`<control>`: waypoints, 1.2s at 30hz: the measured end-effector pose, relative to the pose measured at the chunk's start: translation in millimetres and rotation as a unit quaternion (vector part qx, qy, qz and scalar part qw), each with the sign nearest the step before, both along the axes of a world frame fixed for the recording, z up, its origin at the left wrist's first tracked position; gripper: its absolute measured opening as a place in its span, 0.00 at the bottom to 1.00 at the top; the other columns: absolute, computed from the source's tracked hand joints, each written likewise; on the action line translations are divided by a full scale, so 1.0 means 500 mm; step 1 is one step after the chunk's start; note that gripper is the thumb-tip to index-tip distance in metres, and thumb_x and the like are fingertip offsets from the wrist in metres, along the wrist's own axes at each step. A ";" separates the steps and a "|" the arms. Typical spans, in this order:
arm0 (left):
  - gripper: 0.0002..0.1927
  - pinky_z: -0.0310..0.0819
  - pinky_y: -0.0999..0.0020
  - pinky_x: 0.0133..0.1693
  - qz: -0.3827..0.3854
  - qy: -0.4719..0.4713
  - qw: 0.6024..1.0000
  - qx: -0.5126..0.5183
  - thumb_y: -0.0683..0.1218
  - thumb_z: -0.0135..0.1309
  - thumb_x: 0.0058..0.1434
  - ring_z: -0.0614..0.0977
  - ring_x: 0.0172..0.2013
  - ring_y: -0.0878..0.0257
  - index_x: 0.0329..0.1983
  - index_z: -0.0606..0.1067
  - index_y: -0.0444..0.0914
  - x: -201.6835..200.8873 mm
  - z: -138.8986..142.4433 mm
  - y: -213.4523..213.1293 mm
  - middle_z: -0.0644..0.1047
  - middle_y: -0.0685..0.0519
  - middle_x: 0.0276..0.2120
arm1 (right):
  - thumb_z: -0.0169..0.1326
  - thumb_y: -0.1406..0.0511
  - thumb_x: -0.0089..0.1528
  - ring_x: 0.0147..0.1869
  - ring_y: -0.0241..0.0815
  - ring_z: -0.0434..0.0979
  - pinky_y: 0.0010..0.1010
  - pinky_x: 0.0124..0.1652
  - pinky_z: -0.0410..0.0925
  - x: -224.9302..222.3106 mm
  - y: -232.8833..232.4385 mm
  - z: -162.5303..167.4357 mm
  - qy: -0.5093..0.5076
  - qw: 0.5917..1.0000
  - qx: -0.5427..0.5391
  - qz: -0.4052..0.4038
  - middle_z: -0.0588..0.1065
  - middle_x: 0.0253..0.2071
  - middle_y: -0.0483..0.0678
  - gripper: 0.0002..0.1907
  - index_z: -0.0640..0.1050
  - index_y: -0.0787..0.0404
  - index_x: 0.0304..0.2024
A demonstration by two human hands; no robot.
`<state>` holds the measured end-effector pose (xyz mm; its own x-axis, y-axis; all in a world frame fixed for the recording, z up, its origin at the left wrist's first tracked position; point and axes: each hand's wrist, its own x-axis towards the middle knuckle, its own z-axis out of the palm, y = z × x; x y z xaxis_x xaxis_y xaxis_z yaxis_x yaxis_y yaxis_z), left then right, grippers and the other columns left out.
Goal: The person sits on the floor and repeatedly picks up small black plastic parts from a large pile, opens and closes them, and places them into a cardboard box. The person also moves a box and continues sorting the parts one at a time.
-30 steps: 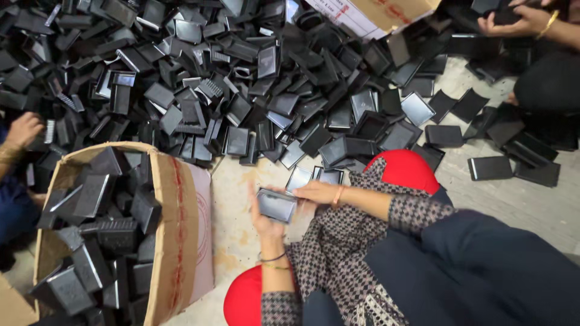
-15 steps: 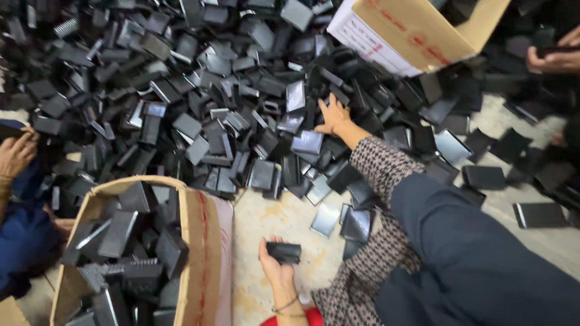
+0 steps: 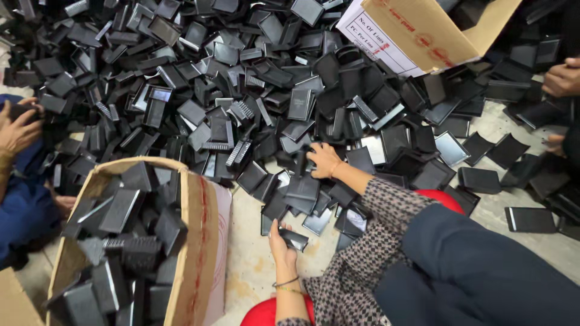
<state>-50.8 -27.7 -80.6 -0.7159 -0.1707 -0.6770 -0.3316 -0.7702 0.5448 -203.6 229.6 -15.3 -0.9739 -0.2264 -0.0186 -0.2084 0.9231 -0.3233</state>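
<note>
Left hand [image 3: 281, 244] grips black piece [image 3: 295, 239] — right hand [image 3: 324, 160] touches pile [image 3: 241, 90].

I am looking down at what seems a sorting workshop floor, where a huge heap of black plastic parts [image 3: 241, 90] spreads beyond my hands, a cardboard box [image 3: 193, 241] filled with them stands left of my left hand [image 3: 283, 244], and other workers' hands [image 3: 18, 130] pick nearby.
</note>
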 end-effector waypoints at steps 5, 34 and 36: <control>0.18 0.80 0.60 0.40 -0.017 -0.003 0.999 0.032 0.55 0.61 0.63 0.81 0.36 0.56 0.41 0.70 0.39 0.015 0.027 0.014 0.77 0.49 0.35 | 0.72 0.58 0.41 0.70 0.67 0.61 0.56 0.66 0.58 0.130 0.045 0.035 0.134 0.972 -0.189 -0.036 0.62 0.67 0.59 0.32 0.76 0.55 0.47; 0.27 0.74 0.72 0.38 -0.331 0.142 0.915 -0.181 0.64 0.50 0.67 0.78 0.34 0.69 0.42 0.79 0.34 0.061 0.198 0.156 0.80 0.55 0.35 | 0.71 0.54 0.46 0.54 0.54 0.75 0.38 0.55 0.68 0.394 -0.033 0.088 0.013 0.937 -0.347 -0.026 0.71 0.49 0.57 0.39 0.68 0.64 0.52; 0.28 0.73 0.71 0.39 -0.333 0.141 0.907 -0.216 0.64 0.51 0.67 0.77 0.36 0.68 0.42 0.80 0.33 0.060 0.200 0.151 0.80 0.54 0.35 | 0.70 0.56 0.47 0.57 0.57 0.73 0.40 0.57 0.66 0.389 -0.035 0.079 0.067 0.936 -0.346 0.010 0.70 0.51 0.59 0.40 0.67 0.65 0.54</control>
<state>-20.9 47.9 19.3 -0.8919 0.1580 -0.4238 -0.4455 -0.1449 0.8835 -9.3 212.3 24.3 -0.9523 -0.1573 0.2614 -0.3051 0.4975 -0.8121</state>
